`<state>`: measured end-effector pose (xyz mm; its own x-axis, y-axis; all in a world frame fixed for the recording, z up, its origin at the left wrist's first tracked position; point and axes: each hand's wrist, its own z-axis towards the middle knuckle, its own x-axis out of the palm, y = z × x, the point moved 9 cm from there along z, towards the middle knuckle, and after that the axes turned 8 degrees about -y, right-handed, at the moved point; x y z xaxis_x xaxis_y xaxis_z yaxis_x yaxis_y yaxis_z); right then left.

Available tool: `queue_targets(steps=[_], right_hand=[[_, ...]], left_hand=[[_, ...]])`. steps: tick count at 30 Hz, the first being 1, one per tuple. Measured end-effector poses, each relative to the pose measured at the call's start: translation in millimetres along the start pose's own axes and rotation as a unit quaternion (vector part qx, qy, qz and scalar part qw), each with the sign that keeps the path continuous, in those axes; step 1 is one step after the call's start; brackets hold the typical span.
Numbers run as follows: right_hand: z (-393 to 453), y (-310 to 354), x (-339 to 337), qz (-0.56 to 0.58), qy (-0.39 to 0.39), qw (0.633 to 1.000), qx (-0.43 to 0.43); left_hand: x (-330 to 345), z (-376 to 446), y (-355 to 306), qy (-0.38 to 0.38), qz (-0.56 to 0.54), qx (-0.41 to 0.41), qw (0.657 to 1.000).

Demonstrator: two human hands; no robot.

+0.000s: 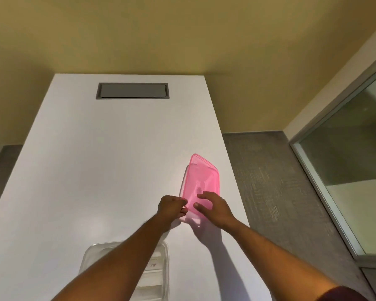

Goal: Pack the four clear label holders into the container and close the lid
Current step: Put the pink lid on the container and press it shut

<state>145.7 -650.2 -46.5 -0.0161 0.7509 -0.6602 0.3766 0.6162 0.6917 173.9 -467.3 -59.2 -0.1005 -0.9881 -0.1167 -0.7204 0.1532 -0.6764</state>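
Observation:
A translucent pink lid (201, 179) lies near the table's right edge, its near end tilted up. My left hand (172, 207) pinches the lid's near left corner. My right hand (213, 208) rests on the lid's near end, thumb on top and fingers spread. A clear rectangular container (164, 270) stands at the table's near edge, partly hidden under my left forearm. Clear label holders (154, 276) lie stacked inside it; how many I cannot tell.
The white table (96, 159) stretches away from me, with a grey cable hatch (132, 90) set in its far end. Grey carpet (265, 181) lies to the right, and a glass partition (352, 159) stands beyond it.

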Motion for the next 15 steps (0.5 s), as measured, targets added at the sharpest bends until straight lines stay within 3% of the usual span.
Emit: queue_targets(steps=[9,15], right_hand=[[-43.1,76.4,-13.3,-0.028,-0.147,0.972,-0.180],[-66.7,120.5,-28.1,0.019,-0.245,0.951,-0.190]], left_hand=[[-32.8,-37.2,-35.5,0.012,-0.032,0.058,0.998],[-81.9,-55.2,-47.0,-0.012,0.005,0.146,0.989]])
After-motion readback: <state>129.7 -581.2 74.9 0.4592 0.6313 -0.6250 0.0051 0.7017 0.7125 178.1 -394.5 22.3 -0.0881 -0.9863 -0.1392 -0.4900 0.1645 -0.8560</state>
